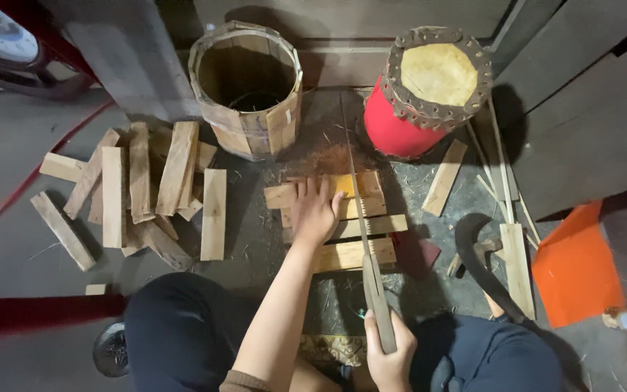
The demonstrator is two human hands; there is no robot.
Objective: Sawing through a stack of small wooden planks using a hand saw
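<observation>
The left hand (313,212) lies flat, fingers spread, pressing the row of wooden slats (335,221) and hiding their left part; the saw (363,218) runs across the slats just right of that hand, its blade's teeth too thin to make out; below the slats, the right hand (388,348) is wrapped tight around the saw's handle, partly cut off.

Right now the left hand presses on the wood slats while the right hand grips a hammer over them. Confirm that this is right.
Not quite. In the head view the left hand does press on the wood slats, but the right hand grips a hand saw, its thin blade lying across them, not a hammer.
</observation>
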